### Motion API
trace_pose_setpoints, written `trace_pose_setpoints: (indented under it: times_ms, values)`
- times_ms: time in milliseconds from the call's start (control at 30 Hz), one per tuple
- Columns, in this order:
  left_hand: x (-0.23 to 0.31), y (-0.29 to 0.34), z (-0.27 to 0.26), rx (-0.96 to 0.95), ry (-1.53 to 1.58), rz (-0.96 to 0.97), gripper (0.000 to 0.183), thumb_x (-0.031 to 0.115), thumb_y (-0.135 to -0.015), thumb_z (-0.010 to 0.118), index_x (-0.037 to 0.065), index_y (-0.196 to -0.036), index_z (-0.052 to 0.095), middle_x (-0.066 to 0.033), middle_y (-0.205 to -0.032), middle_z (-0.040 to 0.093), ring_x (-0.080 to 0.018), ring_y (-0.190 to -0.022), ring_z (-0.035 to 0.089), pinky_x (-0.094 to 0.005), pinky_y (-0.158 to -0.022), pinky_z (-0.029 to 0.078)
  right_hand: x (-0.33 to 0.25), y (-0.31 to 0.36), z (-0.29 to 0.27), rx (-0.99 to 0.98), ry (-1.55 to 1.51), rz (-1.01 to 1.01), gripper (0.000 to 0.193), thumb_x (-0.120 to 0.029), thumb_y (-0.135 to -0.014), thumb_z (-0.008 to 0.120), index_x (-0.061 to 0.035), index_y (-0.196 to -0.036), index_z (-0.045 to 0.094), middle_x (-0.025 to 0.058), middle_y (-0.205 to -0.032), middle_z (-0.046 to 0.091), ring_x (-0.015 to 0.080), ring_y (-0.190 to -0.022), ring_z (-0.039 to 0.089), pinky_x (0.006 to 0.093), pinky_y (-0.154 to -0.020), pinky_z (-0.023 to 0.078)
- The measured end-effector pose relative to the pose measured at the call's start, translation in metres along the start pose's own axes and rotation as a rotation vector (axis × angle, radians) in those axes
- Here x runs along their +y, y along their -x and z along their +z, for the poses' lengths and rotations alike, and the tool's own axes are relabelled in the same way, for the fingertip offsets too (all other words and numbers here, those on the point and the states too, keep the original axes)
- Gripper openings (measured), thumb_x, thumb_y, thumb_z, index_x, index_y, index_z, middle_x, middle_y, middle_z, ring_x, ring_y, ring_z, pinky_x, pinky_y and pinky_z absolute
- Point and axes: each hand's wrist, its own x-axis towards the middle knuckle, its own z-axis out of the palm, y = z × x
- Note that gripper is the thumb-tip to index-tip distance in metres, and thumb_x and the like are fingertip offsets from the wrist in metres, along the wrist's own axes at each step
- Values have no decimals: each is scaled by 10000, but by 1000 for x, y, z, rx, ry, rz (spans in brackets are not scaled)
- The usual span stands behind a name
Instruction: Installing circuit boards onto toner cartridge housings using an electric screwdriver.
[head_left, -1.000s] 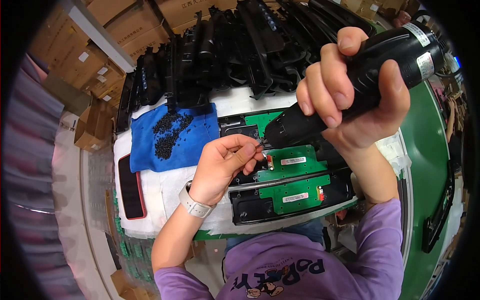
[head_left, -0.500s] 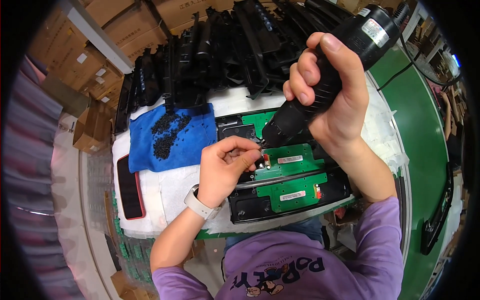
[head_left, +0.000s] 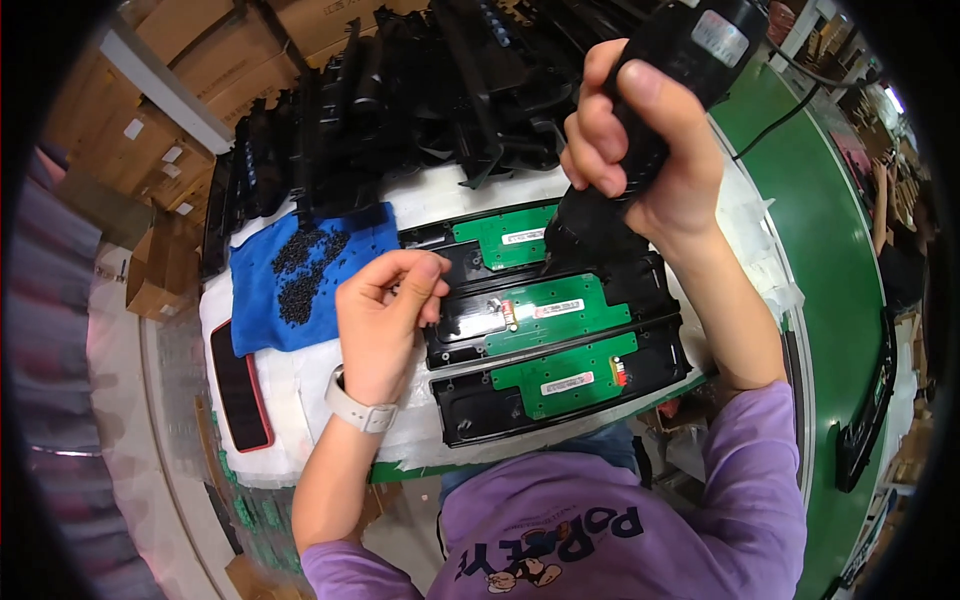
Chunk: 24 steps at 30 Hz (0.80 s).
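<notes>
My right hand [head_left: 672,150] grips a black electric screwdriver [head_left: 592,218], tilted with its tip down. The tip is close to the far edge of the middle black plastic panel [head_left: 470,322]; whether it touches is unclear. This panel carries a green circuit board [head_left: 600,296] with a white label and a small red-and-white part. My left hand [head_left: 385,305], wearing a pale watch, hovers at the panels' left end. Its thumb and forefinger are pinched together, and anything between them is too small to see. Similar panels with green boards [head_left: 528,392] lie nearer and farther.
Left of the panels, a blue cloth [head_left: 370,262] bears a pile of small black screws [head_left: 300,300]. A red-edged phone [head_left: 238,385] lies on the white table cover. Many black plastic parts [head_left: 400,110] are heaped behind, before cardboard boxes [head_left: 85,95]. A cable [head_left: 785,125] hangs at right.
My left hand has drawn back to the left, away from the screwdriver's tip and the middle board. The screwdriver is still in my right hand. The whole view has shifted slightly.
</notes>
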Motion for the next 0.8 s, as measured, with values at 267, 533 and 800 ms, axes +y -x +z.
trace_pose_setpoints:
  times_ms: [267,533,800]
  values:
    - [4,-4,-6,19,-39,14,134,62,-843,601,-8,-957,610,-54,-828,632,-56,-665,553,-166,-589,411,4,-3,-20,-44,253,-106,190,-167,-769,630,7,-745,558,36,-524,493,110,-387,453,233,-396,359]
    - [8,-12,-15,52,-125,41,151,89,-860,586,-19,-964,611,-55,-807,634,-65,-649,552,-176,-570,408,6,-5,-24,-42,275,-82,166,-141,-770,632,-2,-722,555,28,-516,501,101,-388,458,228,-394,355]
    - [-4,-21,-23,48,-126,-17,157,108,-878,560,-16,-959,612,-33,-776,625,-57,-628,533,-172,-561,394,8,-4,-19,-107,364,-72,182,-127,-761,636,-15,-659,536,20,-487,497,86,-381,456,218,-377,343]
